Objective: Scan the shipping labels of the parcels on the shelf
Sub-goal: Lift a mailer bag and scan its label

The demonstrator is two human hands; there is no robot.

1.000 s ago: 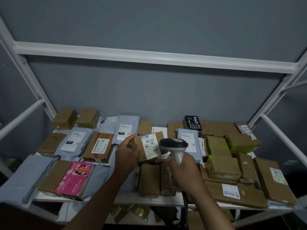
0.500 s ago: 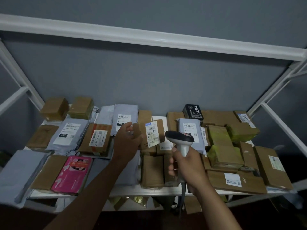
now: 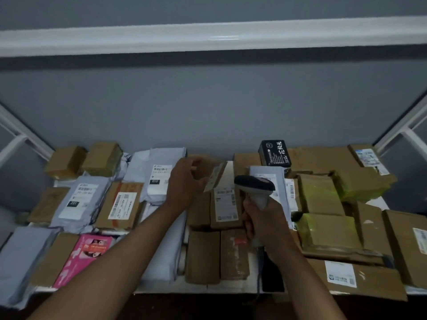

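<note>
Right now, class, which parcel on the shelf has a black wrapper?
The black box with white lettering, standing at the back against the wall, right of centre. Every other parcel is brown cardboard, grey plastic or pink.

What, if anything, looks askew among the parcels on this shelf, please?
The small brown box in the left hand is tipped on edge beside the scanner, its label turned nearly sideways; the other parcels lie flat.
</note>
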